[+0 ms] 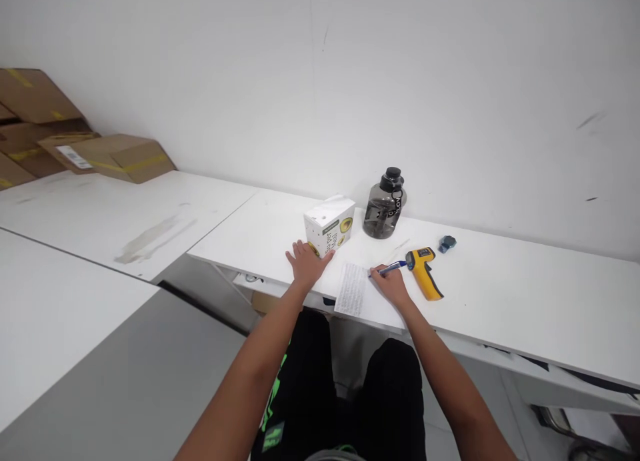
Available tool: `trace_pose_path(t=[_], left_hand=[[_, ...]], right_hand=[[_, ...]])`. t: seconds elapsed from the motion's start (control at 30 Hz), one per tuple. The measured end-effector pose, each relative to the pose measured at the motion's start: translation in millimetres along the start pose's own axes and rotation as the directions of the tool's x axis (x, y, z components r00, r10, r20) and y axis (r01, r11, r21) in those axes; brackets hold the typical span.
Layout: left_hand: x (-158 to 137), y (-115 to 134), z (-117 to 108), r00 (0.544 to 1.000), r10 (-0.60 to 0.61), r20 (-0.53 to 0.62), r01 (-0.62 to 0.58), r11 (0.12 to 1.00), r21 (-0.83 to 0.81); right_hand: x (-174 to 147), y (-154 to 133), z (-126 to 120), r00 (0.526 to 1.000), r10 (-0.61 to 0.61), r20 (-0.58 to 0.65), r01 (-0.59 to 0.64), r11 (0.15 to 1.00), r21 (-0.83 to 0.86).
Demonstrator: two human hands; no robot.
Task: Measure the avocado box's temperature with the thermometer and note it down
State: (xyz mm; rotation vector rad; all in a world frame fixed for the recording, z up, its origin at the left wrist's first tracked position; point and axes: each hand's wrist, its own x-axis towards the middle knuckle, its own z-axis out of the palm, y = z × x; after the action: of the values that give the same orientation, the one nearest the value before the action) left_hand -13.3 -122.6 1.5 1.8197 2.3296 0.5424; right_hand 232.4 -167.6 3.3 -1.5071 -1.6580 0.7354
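- White carton printed with avocados, centre of the frame, standing upright on the white table.
- Left hand at its lower front: fingers and thumb spread, grip relaxed, touching the carton.
- Right hand, just right of centre: grip closed round a blue-and-white pen, slanted, its tip down at the paper.
- Paper sheet below the carton in the frame, dense lines of writing on its left part, lower edge reaching the table's near edge.
- Yellow-and-black handheld gun-shaped device lying right of the pen, close to its rear end.
- Small dark-blue object farther right; details too small to read.
- Dark translucent bottle upright behind, near the wall.
- Cardboard boxes, upper left.
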Motion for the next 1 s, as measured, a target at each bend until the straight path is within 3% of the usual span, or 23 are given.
trace_pose_path(t=[0.23,0.6,0.8,1.0], left_hand=[[-1.8,1.4,-1.7,1.000,-0.012,0.016,0.012,1.000,0.022],[-0.3,-0.2,2.5,1.000,-0.003,-0.001,0.003,0.999,0.033],[-2.6,3.0,-3.8,0.999,-0.016,0.035,0.014,0.999,0.031],[-2.9,3.7,-3.5,1.000,-0.011,0.019,0.010,0.999,0.051]], right_hand=[[4.2,9.1,4.3,0.998,-0.039,0.049,0.036,0.997,0.072],[4.2,8.8,6.1,0.997,-0.037,0.071,0.035,0.999,0.025],[4.0,8.7,6.6,0.999,-0.034,0.003,0.034,0.999,-0.006],[3.6,8.7,6.6,0.999,-0.036,0.038,0.038,0.999,-0.029]])
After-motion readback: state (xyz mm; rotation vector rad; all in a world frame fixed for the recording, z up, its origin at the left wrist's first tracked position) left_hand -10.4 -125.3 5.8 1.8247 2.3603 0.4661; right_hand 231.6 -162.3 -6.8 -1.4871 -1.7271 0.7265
